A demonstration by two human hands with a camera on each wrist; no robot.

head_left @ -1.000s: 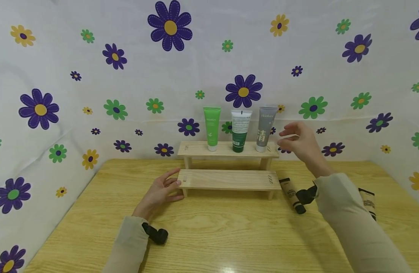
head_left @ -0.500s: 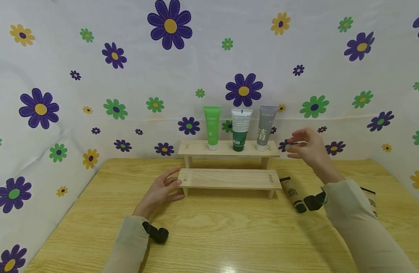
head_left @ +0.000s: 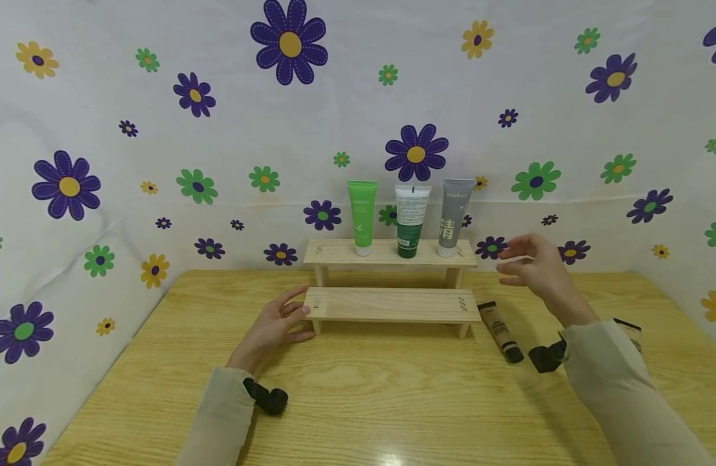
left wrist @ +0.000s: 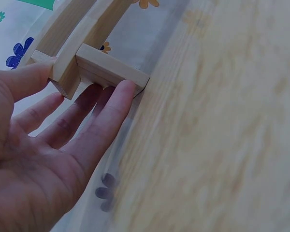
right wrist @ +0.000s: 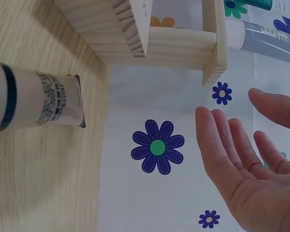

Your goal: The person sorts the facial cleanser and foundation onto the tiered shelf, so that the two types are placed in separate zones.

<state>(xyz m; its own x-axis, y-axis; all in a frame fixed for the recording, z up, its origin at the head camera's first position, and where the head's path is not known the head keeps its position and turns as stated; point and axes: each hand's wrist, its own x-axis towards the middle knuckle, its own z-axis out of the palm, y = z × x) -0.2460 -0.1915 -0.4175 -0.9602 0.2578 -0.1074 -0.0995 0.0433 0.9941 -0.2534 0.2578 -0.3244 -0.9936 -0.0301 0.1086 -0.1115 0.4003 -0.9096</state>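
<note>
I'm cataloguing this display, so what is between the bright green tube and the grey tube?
The head view shows a white and dark green tube standing between the bright green tube and the grey tube on the upper shelf.

A small tabletop nook appears staged as a recording booth, with a white sheet (head_left: 346,97) printed with purple, green and yellow flowers (head_left: 415,154) enclosing the back and both sides of a wood-grain surface (head_left: 364,395). Black wrist-worn cameras (head_left: 270,400) add to the studio look, while a two-step wooden stand (head_left: 390,303) bearing three upright squeeze tubes (head_left: 410,222) suggests a shop display. Whether this is a home, shop or studio cannot be told.
</note>
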